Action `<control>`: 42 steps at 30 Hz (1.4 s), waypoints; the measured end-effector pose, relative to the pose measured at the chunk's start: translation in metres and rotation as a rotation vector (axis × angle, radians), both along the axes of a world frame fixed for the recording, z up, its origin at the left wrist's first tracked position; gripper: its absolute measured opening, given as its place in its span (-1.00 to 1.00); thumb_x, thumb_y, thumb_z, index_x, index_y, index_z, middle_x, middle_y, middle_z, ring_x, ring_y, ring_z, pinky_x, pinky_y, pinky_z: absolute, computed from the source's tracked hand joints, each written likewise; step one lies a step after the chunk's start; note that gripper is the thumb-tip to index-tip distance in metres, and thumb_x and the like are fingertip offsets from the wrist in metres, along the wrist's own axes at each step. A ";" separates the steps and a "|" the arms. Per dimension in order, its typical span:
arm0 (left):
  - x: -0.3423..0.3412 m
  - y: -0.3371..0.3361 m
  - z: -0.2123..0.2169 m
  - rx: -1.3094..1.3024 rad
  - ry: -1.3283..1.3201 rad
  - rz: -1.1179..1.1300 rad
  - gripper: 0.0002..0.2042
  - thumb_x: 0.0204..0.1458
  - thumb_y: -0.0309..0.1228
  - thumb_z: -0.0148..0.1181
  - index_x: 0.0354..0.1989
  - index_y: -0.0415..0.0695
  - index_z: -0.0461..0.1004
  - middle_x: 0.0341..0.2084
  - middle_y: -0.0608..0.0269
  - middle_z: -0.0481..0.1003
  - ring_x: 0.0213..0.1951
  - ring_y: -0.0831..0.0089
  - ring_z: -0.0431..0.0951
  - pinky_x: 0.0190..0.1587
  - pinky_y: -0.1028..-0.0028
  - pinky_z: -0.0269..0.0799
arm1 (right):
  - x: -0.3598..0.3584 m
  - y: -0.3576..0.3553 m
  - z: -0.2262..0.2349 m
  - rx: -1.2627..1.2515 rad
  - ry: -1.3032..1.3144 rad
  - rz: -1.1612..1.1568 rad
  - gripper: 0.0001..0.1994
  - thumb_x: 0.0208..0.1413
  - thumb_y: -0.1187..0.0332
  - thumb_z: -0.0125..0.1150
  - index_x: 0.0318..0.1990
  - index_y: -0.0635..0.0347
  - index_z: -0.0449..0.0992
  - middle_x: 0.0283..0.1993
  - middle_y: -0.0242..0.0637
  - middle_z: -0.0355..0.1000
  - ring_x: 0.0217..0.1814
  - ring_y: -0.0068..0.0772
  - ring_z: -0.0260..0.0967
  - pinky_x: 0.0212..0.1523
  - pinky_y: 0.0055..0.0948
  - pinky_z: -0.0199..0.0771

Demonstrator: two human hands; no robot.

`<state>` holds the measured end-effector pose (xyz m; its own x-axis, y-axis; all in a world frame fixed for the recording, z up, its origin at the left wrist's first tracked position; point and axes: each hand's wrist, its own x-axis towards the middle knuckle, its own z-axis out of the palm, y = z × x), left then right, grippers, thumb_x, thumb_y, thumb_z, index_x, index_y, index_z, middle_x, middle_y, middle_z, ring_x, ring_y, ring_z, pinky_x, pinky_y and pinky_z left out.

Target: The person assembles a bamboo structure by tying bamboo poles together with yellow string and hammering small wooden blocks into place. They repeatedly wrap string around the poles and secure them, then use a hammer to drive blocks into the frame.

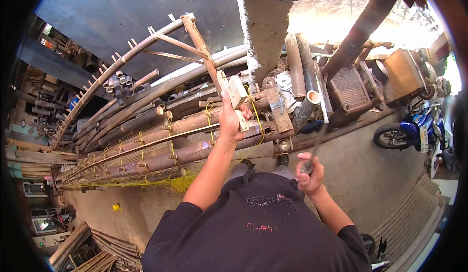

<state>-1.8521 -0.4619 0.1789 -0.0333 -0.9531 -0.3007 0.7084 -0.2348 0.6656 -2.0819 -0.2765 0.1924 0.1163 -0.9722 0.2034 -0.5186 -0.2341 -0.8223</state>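
Note:
My left hand (229,118) is raised in front of me and grips the lower end of a bamboo post (202,45) where pale wooden blocks (237,92) are fixed. The post belongs to a curved bamboo frame (124,57) with short pegs along its rail, which arcs off to the left. My right hand (309,174) is lower, near my chest, closed around the dark handle of a thin tool (317,150) that points up and away. What kind of tool it is, I cannot tell. The tool's tip is apart from the post.
Long bamboo poles (146,140) tied with yellow cord (170,182) lie stacked behind the frame. A concrete pillar (265,28) stands ahead. A wooden slatted crate (348,89) and a blue motorcycle (414,131) are at the right; bamboo slats (78,247) lie at lower left.

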 end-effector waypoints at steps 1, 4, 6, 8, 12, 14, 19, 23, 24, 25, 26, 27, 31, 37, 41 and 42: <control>0.004 0.000 0.005 -0.024 0.031 0.013 -0.45 0.39 0.20 -0.15 -0.18 -0.13 0.41 -0.62 0.37 0.28 -0.61 0.52 0.32 -0.48 0.39 0.35 | 0.009 0.004 -0.007 0.012 0.093 -0.010 -0.47 0.22 0.10 0.35 0.18 0.32 0.45 -0.37 -0.14 0.55 -0.49 -0.26 0.49 -0.36 -0.37 0.50; 0.028 0.006 -0.005 -0.049 -0.010 -0.085 -0.45 0.41 0.18 -0.18 -0.19 -0.13 0.41 -0.65 0.36 0.27 -0.61 0.52 0.29 -0.47 0.40 0.36 | 0.032 0.025 -0.008 0.081 0.167 -0.083 -0.48 0.21 0.11 0.36 0.16 0.30 0.46 -0.35 -0.10 0.57 -0.44 -0.20 0.55 -0.35 -0.31 0.54; 0.034 0.011 0.000 -0.056 0.053 -0.035 -0.46 0.43 0.15 -0.21 -0.19 -0.14 0.42 -0.67 0.35 0.27 -0.62 0.53 0.27 -0.44 0.39 0.36 | 0.045 0.034 0.016 0.076 -0.064 -0.205 -0.52 0.21 0.12 0.36 0.16 0.23 0.47 -0.34 -0.02 0.58 -0.38 0.02 0.58 -0.32 -0.19 0.56; 0.037 0.019 0.002 -0.050 0.061 -0.057 -0.46 0.43 0.14 -0.21 -0.18 -0.14 0.43 -0.67 0.35 0.27 -0.62 0.53 0.27 -0.43 0.39 0.36 | 0.058 0.050 0.003 0.034 -0.092 -0.208 -0.53 0.22 0.13 0.35 0.15 0.26 0.47 -0.33 0.02 0.56 -0.41 0.06 0.55 -0.35 -0.16 0.55; 0.040 0.024 -0.007 -0.043 -0.011 -0.107 -0.48 0.45 0.11 -0.22 -0.13 -0.15 0.42 -0.63 0.33 0.31 -0.59 0.50 0.31 -0.43 0.38 0.36 | 0.080 0.065 -0.017 0.108 0.172 -0.177 -0.50 0.22 0.12 0.34 0.15 0.33 0.45 -0.40 -0.01 0.53 -0.46 -0.02 0.54 -0.39 -0.23 0.54; 0.049 0.032 -0.008 -0.078 0.037 -0.128 -0.49 0.46 0.09 -0.23 -0.08 -0.15 0.42 -0.61 0.32 0.33 -0.57 0.48 0.35 -0.41 0.36 0.40 | 0.086 0.073 0.010 0.032 0.091 -0.282 -0.51 0.22 0.13 0.35 0.15 0.28 0.45 -0.39 0.04 0.55 -0.41 0.10 0.55 -0.37 -0.16 0.54; 0.032 0.024 -0.006 -0.019 -0.001 -0.105 -0.48 0.46 0.09 -0.23 -0.01 -0.18 0.43 -0.58 0.29 0.35 -0.56 0.46 0.36 -0.42 0.36 0.40 | 0.081 0.067 -0.004 0.136 0.407 -0.181 -0.50 0.17 0.17 0.39 0.15 0.28 0.47 -0.28 0.02 0.57 -0.39 0.01 0.59 -0.35 -0.20 0.58; 0.028 0.025 -0.008 -0.029 -0.051 -0.098 -0.46 0.45 0.10 -0.23 -0.01 -0.20 0.43 -0.56 0.30 0.37 -0.55 0.48 0.35 -0.42 0.40 0.39 | 0.074 0.074 0.021 -0.056 -0.035 -0.365 -0.56 0.18 0.18 0.39 0.11 0.22 0.48 -0.31 -0.02 0.58 -0.40 0.05 0.57 -0.36 -0.17 0.57; 0.026 0.025 -0.007 -0.026 -0.049 -0.083 -0.46 0.46 0.10 -0.23 -0.01 -0.20 0.43 -0.56 0.30 0.37 -0.55 0.48 0.35 -0.42 0.40 0.38 | 0.074 0.072 0.021 -0.004 0.065 -0.318 -0.56 0.19 0.18 0.38 0.11 0.23 0.48 -0.32 -0.03 0.58 -0.40 0.03 0.58 -0.36 -0.18 0.57; 0.024 0.026 -0.004 -0.073 -0.066 -0.115 -0.47 0.42 0.14 -0.17 -0.10 -0.15 0.43 -0.59 0.34 0.33 -0.55 0.49 0.37 -0.39 0.37 0.43 | 0.075 0.072 0.017 0.044 0.163 -0.275 -0.56 0.20 0.18 0.37 0.12 0.25 0.48 -0.33 -0.04 0.58 -0.39 0.01 0.59 -0.36 -0.19 0.58; 0.019 0.024 -0.003 -0.058 -0.061 -0.120 -0.47 0.42 0.14 -0.17 -0.10 -0.15 0.42 -0.59 0.33 0.33 -0.54 0.48 0.37 -0.39 0.36 0.44 | 0.072 0.068 0.013 0.081 0.267 -0.231 -0.56 0.20 0.19 0.36 0.12 0.26 0.47 -0.34 -0.05 0.58 -0.39 -0.02 0.60 -0.36 -0.20 0.58; 0.014 0.024 -0.004 -0.043 -0.056 -0.124 -0.47 0.42 0.13 -0.17 -0.09 -0.15 0.42 -0.59 0.33 0.33 -0.54 0.46 0.38 -0.38 0.35 0.44 | 0.072 0.071 -0.003 0.224 0.448 -0.202 -0.56 0.20 0.18 0.36 0.11 0.26 0.48 -0.33 -0.07 0.58 -0.37 -0.03 0.61 -0.34 -0.22 0.59; 0.019 0.024 -0.009 -0.066 -0.047 -0.120 -0.50 0.44 0.09 -0.18 -0.05 -0.16 0.43 -0.58 0.33 0.34 -0.55 0.49 0.35 -0.38 0.38 0.44 | 0.070 0.068 0.017 0.043 -0.006 -0.362 -0.57 0.18 0.14 0.38 0.09 0.18 0.49 -0.29 0.02 0.59 -0.31 0.12 0.60 -0.33 -0.11 0.59; 0.016 0.024 -0.013 -0.048 0.019 -0.159 -0.50 0.46 0.06 -0.21 -0.02 -0.18 0.43 -0.54 0.31 0.39 -0.55 0.49 0.36 -0.40 0.40 0.43 | 0.066 0.067 -0.010 0.072 0.227 -0.231 -0.59 0.21 0.19 0.32 0.11 0.20 0.47 -0.35 0.03 0.57 -0.35 0.13 0.59 -0.33 -0.07 0.57; 0.028 0.031 -0.024 -0.040 -0.061 -0.263 -0.50 0.45 0.07 -0.18 -0.02 -0.18 0.42 -0.51 0.27 0.44 -0.56 0.50 0.40 -0.41 0.42 0.46 | 0.065 0.048 0.012 0.074 -0.004 -0.347 -0.63 0.28 0.23 0.26 0.10 0.29 0.46 -0.41 -0.04 0.55 -0.40 0.04 0.60 -0.38 -0.21 0.54; 0.029 0.033 -0.024 -0.055 -0.099 -0.302 -0.51 0.44 0.07 -0.17 -0.04 -0.17 0.42 -0.51 0.28 0.43 -0.59 0.50 0.39 -0.42 0.43 0.45 | 0.062 0.040 0.015 0.089 -0.038 -0.374 -0.63 0.29 0.24 0.25 0.11 0.31 0.45 -0.42 -0.05 0.55 -0.41 0.02 0.60 -0.38 -0.24 0.53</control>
